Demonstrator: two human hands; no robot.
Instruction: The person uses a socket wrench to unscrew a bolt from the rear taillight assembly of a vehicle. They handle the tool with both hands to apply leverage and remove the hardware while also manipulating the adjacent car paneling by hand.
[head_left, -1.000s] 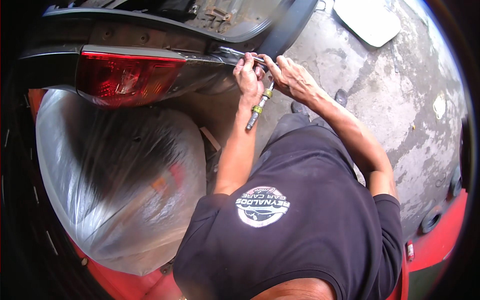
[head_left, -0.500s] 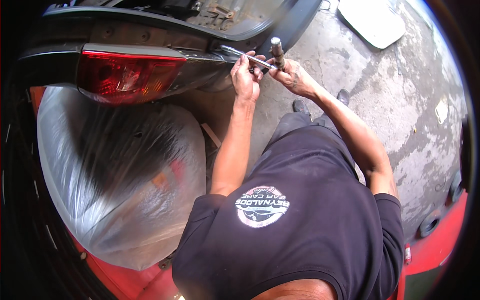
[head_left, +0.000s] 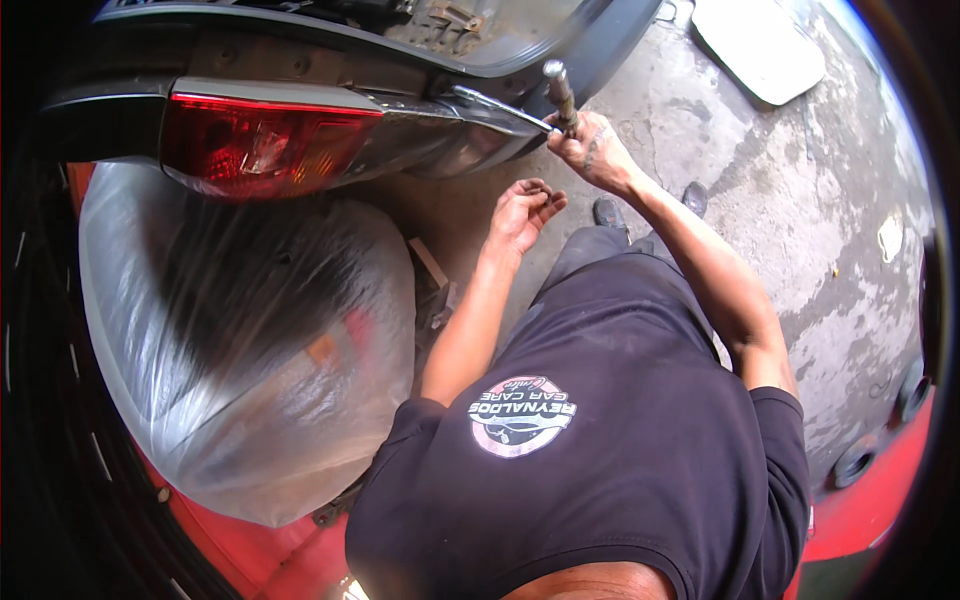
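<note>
Well, the right hand (head_left: 592, 152) grips a thin rod (head_left: 506, 109) and a thick tool (head_left: 560, 92) by the edge of the car (head_left: 425, 145). Both look hard, maybe slick; hold their middles. The left hand (head_left: 518, 216) curls loosely; I can't tell if it's empty.

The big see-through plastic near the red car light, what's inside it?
Through the plastic, an orange patch and a red patch show faintly. The cloudy, shiny plastic hides what they belong to.
</note>
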